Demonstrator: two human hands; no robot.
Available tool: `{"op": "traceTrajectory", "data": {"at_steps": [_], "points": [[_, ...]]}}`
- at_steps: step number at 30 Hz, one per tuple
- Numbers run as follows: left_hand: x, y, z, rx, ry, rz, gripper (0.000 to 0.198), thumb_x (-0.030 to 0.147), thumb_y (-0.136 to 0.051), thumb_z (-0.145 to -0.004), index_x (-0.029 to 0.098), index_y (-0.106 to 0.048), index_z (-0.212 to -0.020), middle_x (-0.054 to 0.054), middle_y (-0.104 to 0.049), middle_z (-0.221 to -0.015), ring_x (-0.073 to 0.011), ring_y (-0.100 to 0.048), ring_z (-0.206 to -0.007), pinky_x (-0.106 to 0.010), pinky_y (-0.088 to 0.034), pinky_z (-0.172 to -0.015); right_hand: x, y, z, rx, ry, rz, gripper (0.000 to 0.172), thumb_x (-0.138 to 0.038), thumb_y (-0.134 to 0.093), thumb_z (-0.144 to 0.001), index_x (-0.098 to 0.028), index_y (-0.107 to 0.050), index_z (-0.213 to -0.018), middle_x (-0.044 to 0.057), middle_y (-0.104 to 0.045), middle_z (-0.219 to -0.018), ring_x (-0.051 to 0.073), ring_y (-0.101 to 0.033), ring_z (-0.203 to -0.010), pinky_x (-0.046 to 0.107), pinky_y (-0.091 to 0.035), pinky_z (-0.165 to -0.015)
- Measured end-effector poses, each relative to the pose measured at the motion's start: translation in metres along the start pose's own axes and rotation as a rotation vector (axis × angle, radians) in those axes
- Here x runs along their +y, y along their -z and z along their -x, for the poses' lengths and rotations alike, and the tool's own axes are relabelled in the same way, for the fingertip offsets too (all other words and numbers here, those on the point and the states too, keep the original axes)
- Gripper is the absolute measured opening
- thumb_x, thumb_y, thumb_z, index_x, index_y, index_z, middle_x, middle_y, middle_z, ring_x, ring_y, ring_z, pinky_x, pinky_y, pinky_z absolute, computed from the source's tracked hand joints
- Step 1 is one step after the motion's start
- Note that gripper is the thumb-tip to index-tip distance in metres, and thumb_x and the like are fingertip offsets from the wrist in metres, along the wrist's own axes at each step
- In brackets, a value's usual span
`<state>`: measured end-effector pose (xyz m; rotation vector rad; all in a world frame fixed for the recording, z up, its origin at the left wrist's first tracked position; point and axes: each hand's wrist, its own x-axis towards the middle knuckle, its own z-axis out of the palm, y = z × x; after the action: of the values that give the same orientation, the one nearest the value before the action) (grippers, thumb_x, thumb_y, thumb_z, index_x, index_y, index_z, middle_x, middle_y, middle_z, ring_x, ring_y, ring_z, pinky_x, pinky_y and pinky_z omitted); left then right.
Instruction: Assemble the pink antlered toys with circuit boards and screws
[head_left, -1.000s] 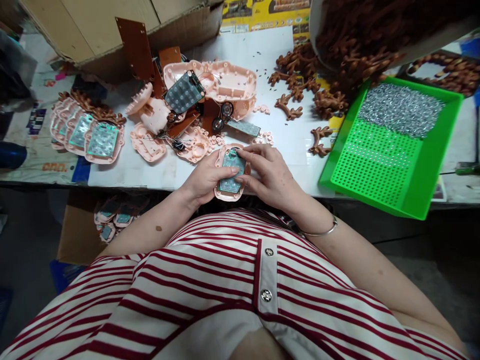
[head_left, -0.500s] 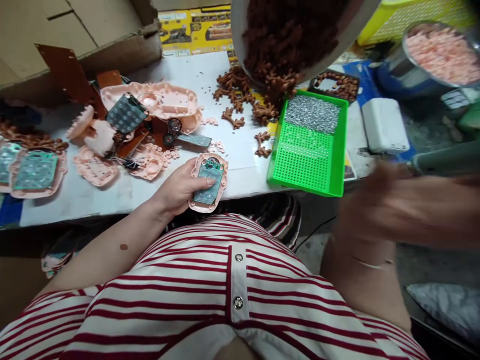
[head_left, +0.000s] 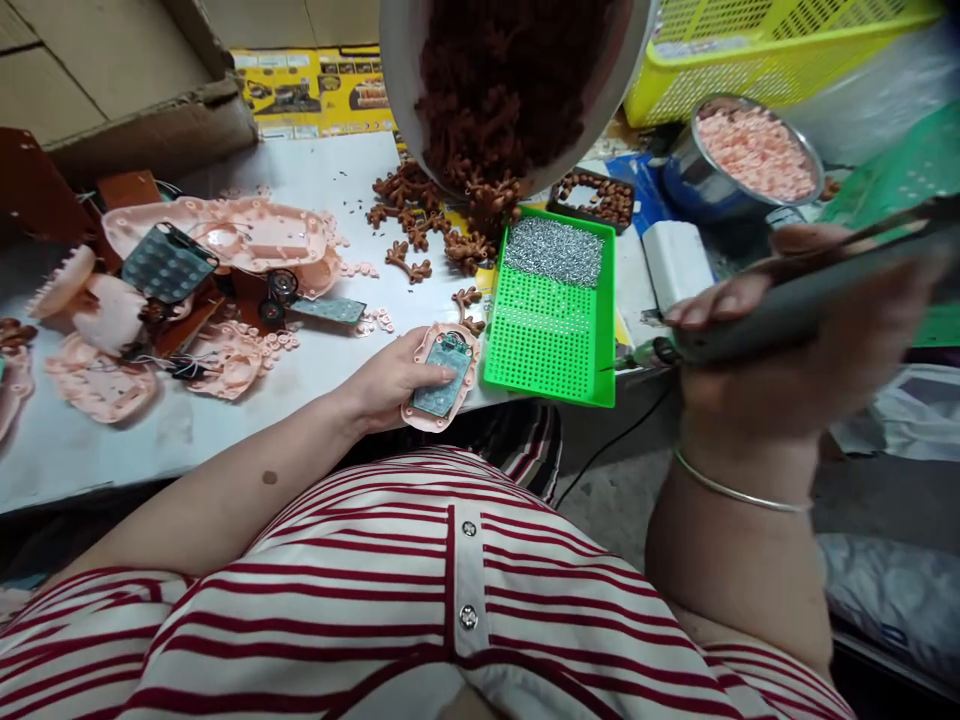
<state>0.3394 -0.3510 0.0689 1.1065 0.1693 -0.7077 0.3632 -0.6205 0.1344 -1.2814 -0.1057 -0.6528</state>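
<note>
My left hand (head_left: pixel 394 385) grips a pink plastic housing (head_left: pixel 470 375) at the table's front edge, its thumb lying across the green circuit board (head_left: pixel 435 397) set inside. At the right, my right hand (head_left: pixel 795 370), blurred by motion, is wrapped round a dark grey electric screwdriver (head_left: pixel 757 325). The tool's thin bit points left, close to the right side of the green perforated tray (head_left: pixel 551 385). Small silver screws (head_left: pixel 555 250) are heaped in the far part of that tray.
A tilted white bucket (head_left: pixel 637 50) spills brown branched plastic pieces (head_left: pixel 487 120) behind the tray. Pink shells (head_left: pixel 240 235) with wires and boards crowd the left. A metal pot (head_left: pixel 694 180) of pink bits, a yellow basket (head_left: pixel 750 85) and a white block (head_left: pixel 675 262) stand right.
The view has swung to the right. My right hand now shows the electric screwdriver, with its bit near the tray. My left hand still holds the housing and has come closer to the tray.
</note>
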Motion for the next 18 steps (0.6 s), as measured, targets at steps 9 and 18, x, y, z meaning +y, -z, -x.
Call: {"op": "traceTrajectory", "data": {"at_steps": [9, 18], "points": [[-0.002, -0.002, 0.001, 0.102, 0.016, 0.034, 0.058, 0.019, -0.083, -0.061, 0.014, -0.055, -0.112, -0.006, -0.071, -0.084, -0.0175, -0.067, -0.067, -0.026, -0.054, -0.058, 0.07, -0.069, 0.011, -0.274, 0.231, -0.014, 0.024, -0.045, -0.078, -0.082, -0.031, -0.069, -0.099, -0.008, -0.048, -0.055, 0.012, -0.049, -0.039, 0.029, -0.042, -0.04], [0.0, -0.002, 0.0, 0.089, 0.062, 0.072, 0.065, 0.019, -0.085, -0.061, 0.014, -0.055, -0.118, -0.004, -0.071, -0.085, -0.0162, -0.067, -0.067, -0.026, -0.055, -0.061, 0.084, -0.065, 0.012, -0.286, 0.19, 0.027, 0.022, -0.043, -0.072, -0.085, -0.032, -0.065, -0.102, -0.009, -0.049, -0.058, 0.012, -0.051, -0.041, 0.028, -0.044, -0.043]]}}
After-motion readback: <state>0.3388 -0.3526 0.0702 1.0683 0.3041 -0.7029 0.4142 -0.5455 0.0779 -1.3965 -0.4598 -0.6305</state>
